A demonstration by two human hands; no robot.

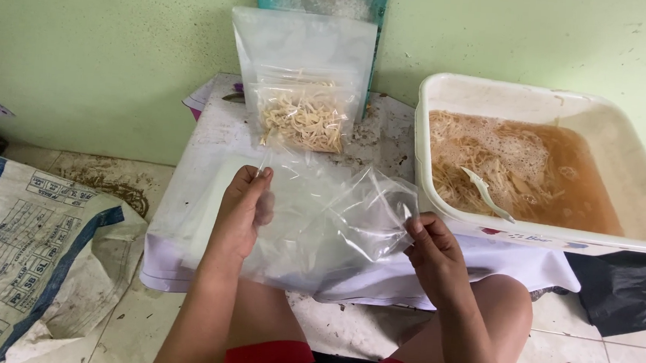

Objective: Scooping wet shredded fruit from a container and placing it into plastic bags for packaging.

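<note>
I hold an empty clear plastic bag [335,220] between both hands over a low white-covered table [212,143]. My left hand [241,210] pinches the bag's left top edge. My right hand [431,253] grips its right edge, pulling the mouth apart. Behind it, a filled clear zip bag [303,89] with pale shredded strips stands upright against the wall. To the right sits a white tub [641,188] of brownish foamy liquid with more pale strips and a white spoon [489,195] lying in it.
A woven white-and-blue sack [23,244] lies on the tiled floor at left. A black plastic bag [626,290] is on the floor under the tub at right. My bare knees are below the table edge. A green wall closes the back.
</note>
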